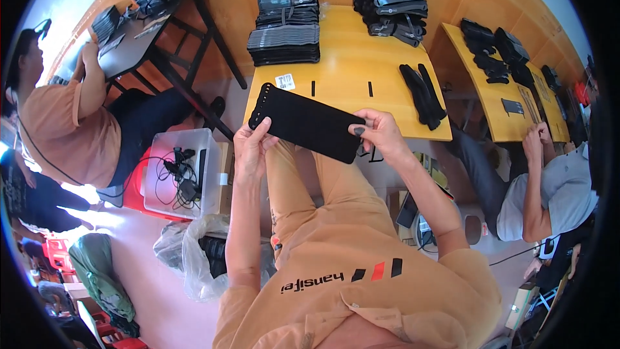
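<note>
A flat black rectangular piece (311,123) with a row of small holes along its left end is held up above my lap, at the near edge of the yellow table (349,58). My left hand (250,147) pinches its lower left corner, thumb on top. At the right end my right hand (382,136) grips it between thumb and fingers. Beyond it lie a small white label (285,82) and two short black strips, one of them a dark strip (371,88) on the right. Two long black fabric pieces (423,95) lie side by side at the table's right.
Stacks of black and grey folded textiles (284,35) and a second banded pile (395,6) stand at the table's back. A clear bin (182,171) of cables and a plastic bag (205,255) are on the floor at left. People sit at tables on both sides.
</note>
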The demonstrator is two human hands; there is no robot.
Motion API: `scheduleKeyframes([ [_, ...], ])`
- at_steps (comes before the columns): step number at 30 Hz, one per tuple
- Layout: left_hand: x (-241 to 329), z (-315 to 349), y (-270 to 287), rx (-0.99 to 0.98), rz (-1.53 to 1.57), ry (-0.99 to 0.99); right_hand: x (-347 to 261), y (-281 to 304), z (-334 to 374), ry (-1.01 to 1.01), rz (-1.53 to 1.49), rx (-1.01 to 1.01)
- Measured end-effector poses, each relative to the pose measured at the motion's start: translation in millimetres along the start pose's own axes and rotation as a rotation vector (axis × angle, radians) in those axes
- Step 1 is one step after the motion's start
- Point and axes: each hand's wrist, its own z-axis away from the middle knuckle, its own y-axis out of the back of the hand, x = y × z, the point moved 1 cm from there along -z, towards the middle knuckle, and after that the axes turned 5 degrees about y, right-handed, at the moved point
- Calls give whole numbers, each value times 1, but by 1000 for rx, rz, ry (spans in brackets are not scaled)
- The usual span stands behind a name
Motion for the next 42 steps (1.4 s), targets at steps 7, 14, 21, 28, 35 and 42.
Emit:
scheduleKeyframes([
  [7, 47, -103, 6, 3, -167, 8, -6, 10, -117, 103, -28, 105],
  [14, 80, -220, 2, 138, -398, -26, 4, 15, -267, 262, 309, 243],
  [21, 73, -264, -2, 292, -619, -106, 19, 20, -326, 301, 572, 307],
  [28, 62, -279, 5, 332, -685, -107, 27, 14, -330, 294, 724, 343],
  [35, 46, -273, 7, 400, -839, -161, 29, 8, -320, 276, 864, 347],
  [42, 55, -267, 1, 499, -1192, -452, 17, -2, -309, 331, 994, 446],
])
